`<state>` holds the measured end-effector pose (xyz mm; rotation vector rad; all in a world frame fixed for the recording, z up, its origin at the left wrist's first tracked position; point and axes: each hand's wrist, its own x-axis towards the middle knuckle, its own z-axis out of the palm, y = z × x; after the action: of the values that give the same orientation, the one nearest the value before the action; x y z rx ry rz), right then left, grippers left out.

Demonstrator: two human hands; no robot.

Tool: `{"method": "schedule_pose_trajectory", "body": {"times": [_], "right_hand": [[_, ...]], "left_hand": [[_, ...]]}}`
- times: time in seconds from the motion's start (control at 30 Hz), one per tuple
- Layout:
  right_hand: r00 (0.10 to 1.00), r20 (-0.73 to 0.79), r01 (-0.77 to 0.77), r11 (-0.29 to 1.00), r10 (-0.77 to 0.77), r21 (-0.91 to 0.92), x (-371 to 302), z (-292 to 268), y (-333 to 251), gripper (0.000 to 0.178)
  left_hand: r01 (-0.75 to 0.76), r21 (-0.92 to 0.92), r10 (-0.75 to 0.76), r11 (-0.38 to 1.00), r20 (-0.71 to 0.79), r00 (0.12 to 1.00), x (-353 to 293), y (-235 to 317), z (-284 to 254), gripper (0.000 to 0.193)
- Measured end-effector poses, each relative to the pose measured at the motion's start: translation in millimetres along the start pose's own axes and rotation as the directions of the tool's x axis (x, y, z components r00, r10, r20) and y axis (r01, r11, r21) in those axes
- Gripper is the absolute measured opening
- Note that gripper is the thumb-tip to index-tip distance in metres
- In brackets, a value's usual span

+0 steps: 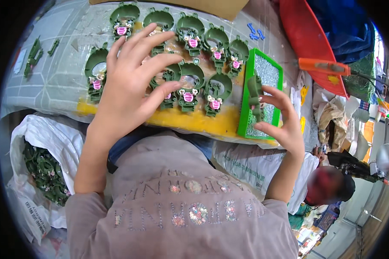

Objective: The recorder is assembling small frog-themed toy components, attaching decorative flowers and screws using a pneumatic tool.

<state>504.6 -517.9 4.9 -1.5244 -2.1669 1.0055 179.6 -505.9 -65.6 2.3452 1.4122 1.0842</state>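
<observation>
My left hand [136,80] hovers over rows of green plastic frog-like casings, its fingers spread and nothing seen in it. Each casing, such as this green casing [188,84], has a round ring, small ears and a pink piece with whitish bits. Some casings under the hand are partly hidden. My right hand [285,118] pinches another green plastic casing [256,99], held edge-on between thumb and fingers. That casing is above a bright green tray [245,110] full of tiny silvery pieces [269,73], too small to name.
A white sack [65,134] with many green parts stands at the lower left. Loose green parts [32,56] and blue pieces [256,32] lie on the table. An orange-handled tool [324,66] and red basin [311,39] are at the right. Another person [328,185] is beyond.
</observation>
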Motion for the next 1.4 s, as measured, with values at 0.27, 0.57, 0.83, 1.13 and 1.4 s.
{"method": "schedule_pose_trajectory", "body": {"times": [0.27, 0.57, 0.83, 1.13, 1.4], "right_hand": [[0.954, 0.035, 0.299, 0.954, -0.299, -0.013, 70.5, -8.1, -80.6, 0.076], [0.674, 0.286, 0.726, 0.683, -0.681, -0.084, 232.5, 136.1, -176.1, 0.057], [0.713, 0.228, 0.694, 0.713, -0.663, -0.097, 248.9, 153.0, -179.9, 0.059], [0.831, 0.131, 0.553, 0.829, -0.54, -0.089, 169.9, 71.9, -153.6, 0.058], [0.802, 0.067, 0.575, 0.738, -0.593, -0.353, 119.3, 38.6, -124.4, 0.04]], "left_hand": [[0.297, -0.162, -0.336, 0.941, -0.546, 0.767, -20.4, -51.8, -61.2, 0.027], [0.405, -0.543, -0.65, 0.735, -0.734, 0.196, -101.5, -115.7, -64.2, 0.034], [0.823, 0.198, -0.546, 0.532, -0.662, 0.513, -40.9, -154.8, -57.6, 0.032], [0.576, -0.39, -0.69, 0.718, -0.508, 0.516, -22.3, -131.5, -58.0, 0.018], [0.293, -0.919, -0.627, 0.264, 0.067, 0.776, -8.1, -26.3, -37.2, 0.027]]}}
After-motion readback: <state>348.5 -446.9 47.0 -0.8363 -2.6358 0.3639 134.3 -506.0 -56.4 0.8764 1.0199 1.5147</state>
